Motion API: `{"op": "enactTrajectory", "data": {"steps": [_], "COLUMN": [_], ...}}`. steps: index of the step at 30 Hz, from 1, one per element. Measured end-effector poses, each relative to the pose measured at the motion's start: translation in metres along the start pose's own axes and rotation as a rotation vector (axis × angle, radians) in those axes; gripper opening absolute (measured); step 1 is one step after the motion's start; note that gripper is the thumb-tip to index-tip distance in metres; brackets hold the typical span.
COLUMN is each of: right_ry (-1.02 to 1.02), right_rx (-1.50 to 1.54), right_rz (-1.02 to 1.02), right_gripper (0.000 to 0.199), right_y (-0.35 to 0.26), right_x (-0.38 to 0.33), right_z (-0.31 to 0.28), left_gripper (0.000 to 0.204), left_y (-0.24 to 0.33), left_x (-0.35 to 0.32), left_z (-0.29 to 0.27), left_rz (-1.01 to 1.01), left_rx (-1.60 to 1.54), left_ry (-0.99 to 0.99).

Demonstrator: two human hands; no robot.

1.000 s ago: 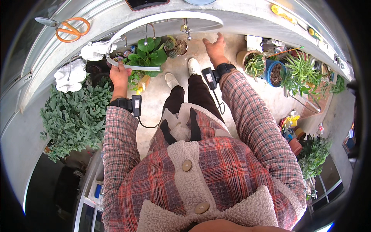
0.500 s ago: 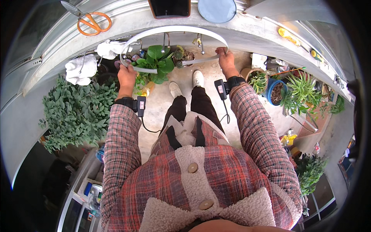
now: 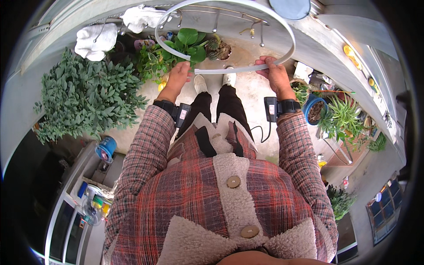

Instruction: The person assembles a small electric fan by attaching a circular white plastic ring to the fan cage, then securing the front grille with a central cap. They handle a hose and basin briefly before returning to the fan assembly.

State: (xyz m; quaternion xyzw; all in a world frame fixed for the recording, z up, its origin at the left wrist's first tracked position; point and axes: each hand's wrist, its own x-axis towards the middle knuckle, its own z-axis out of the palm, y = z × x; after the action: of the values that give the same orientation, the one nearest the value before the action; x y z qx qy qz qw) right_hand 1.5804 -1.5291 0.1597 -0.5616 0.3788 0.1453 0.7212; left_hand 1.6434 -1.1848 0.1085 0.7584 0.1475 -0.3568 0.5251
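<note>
The white strip [image 3: 234,70] loops open ahead of me: my right grip [image 3: 278,76] pinches it; whether my left grip [image 3: 177,79], beside its ends, touches, I can't tell. This looks like steadying; next calls for a firm left hold. Beyond that grip stands a leafy plant [image 3: 187,36].

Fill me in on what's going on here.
A person is holding up a white strip bent into a loop. The right hand grips its near side, while the left hand is by the gap between its two ends; whether it touches them is unclear. The ends are apart. A leafy bush is to the left.
</note>
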Motion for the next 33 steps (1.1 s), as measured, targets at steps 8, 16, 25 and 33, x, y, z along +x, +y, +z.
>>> {"op": "enactTrajectory", "data": {"steps": [8, 16, 25, 33], "right_ry": [-0.046, -0.066, -0.077, -0.075], "right_rx": [0.061, -0.180, -0.230, -0.216], "right_rz": [0.045, -0.008, -0.027, -0.001], "right_gripper": [0.031, 0.025, 0.024, 0.021], "right_y": [-0.005, -0.016, -0.023, -0.028], "right_x": [-0.008, -0.019, -0.042, -0.046], "right_z": [0.010, 0.016, 0.026, 0.032], "left_gripper": [0.034, 0.030, 0.029, 0.027], "left_y": [0.021, 0.034, 0.083, 0.120], "left_x": [-0.040, -0.085, -0.133, -0.157], "left_z": [-0.017, -0.025, -0.022, -0.021], "left_rz": [0.063, 0.462, 0.345, 0.678], "left_rx": [-0.092, 0.332, -0.039, 0.198], "left_ry": [-0.318, -0.246, -0.292, -0.239]}}
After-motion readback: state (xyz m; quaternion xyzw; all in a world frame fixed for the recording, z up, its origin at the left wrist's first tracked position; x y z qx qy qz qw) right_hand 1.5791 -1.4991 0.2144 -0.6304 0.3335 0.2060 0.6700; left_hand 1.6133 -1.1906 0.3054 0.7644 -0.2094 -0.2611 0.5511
